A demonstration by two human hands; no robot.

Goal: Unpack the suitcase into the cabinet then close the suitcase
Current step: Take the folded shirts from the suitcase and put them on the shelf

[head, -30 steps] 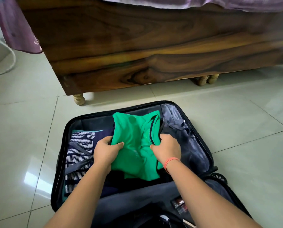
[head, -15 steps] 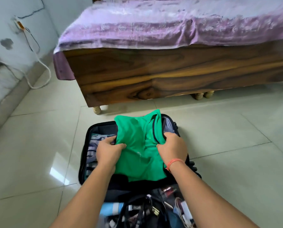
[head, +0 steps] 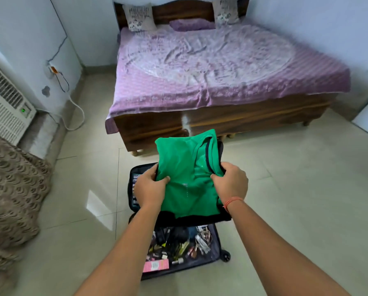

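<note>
A folded green shirt (head: 185, 167) with a dark collar trim is held up above the open black suitcase (head: 216, 248) on the floor. My left hand (head: 150, 189) grips its left edge and my right hand (head: 231, 182) grips its right edge, an orange thread on that wrist. A dark garment hangs under the shirt, held with it. Striped clothes (head: 134, 189) show in the far half of the suitcase, mostly hidden by my hands. The near half holds several small toiletries and cables (head: 178, 244). No cabinet is in view.
A wooden bed (head: 221, 122) with a purple sheet stands beyond the suitcase. At left are a white cooler (head: 3, 103), a wall cable (head: 76, 116) and a brown patterned blanket (head: 10, 189). Pale floor tiles surround the suitcase.
Both hands have lifted the green shirt out of the suitcase and higher. The view has risen and pulled back, bringing the whole bed and the near half of the suitcase into sight.
</note>
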